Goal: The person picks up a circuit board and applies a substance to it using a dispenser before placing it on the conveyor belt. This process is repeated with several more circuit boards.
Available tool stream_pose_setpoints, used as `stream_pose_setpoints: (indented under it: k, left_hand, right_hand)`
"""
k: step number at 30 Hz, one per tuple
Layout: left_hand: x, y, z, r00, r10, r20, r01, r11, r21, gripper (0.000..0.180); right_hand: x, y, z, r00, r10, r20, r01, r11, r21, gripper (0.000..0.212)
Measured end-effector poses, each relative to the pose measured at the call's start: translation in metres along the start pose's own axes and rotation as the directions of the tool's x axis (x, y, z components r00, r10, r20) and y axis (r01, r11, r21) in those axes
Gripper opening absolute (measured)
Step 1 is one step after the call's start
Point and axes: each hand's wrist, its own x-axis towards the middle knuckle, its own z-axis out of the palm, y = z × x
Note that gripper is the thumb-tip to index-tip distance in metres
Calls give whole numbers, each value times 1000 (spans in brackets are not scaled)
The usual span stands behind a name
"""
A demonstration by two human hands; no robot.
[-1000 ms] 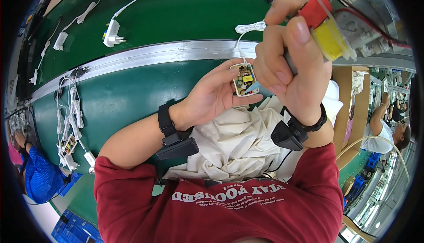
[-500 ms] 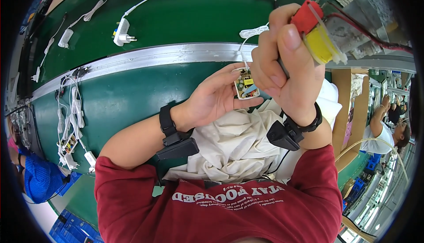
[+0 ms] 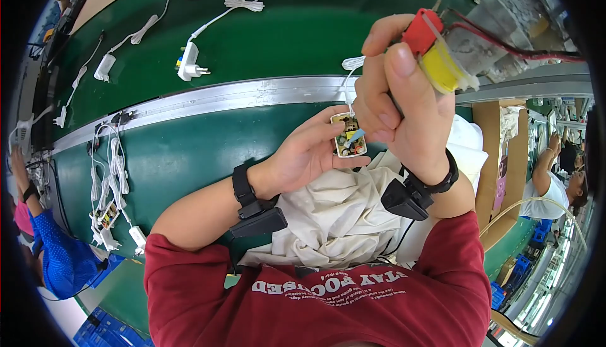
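An open white power adapter half (image 3: 341, 152) with a small circuit board inside rests in the fingers of my left hand (image 3: 303, 148). A thin white cable leads from its far end. Raised above it on the right, my right hand (image 3: 413, 107) is closed round a hand tool (image 3: 440, 68) with a red block, a yellow band and red and black wires. From beneath my right fingers a pale blue pointed tip (image 3: 357, 135) reaches over the board. Whether it touches the board I cannot tell. Most of the tool's grip is hidden by my fingers.
White adapters with cables, one nearest (image 3: 189, 63), lie on the green surface beyond a metal rail (image 3: 233, 91). Several bundled cables (image 3: 115, 170) hang at left. Cream cloth (image 3: 341, 211) covers my lap; a cardboard box (image 3: 489, 132) stands right. Co-workers sit on both sides.
The view has shifted slightly, so the adapters on the far surface appear further right. The blue tip sits a little lower over the board. A co-worker's arm has come up at left.
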Motion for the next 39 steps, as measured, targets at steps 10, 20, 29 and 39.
stream_pose_setpoints:
  k: [10, 20, 29, 39]
  left_hand:
    - [4, 2, 9, 999, -4, -33, 4, 1000, -20, 39]
    - [4, 3, 9, 999, -6, -54, 6, 1000, -2, 37]
    - [5, 1, 4, 998, -8, -61, 9, 1000, 12, 38]
    - [6, 0, 9, 993, -15, -118, 19, 999, 37, 36]
  right_hand:
    - [1, -9, -3, 1000, -5, -16, 5, 1000, -3, 28]
    - [-1, -9, -2, 1000, 14, -23, -14, 1000, -5, 27]
    - [0, -8, -2, 1000, 22, -19, -22, 1000, -5, 27]
    - [-2, -7, -1, 1000, 6, -7, -7, 1000, -22, 25]
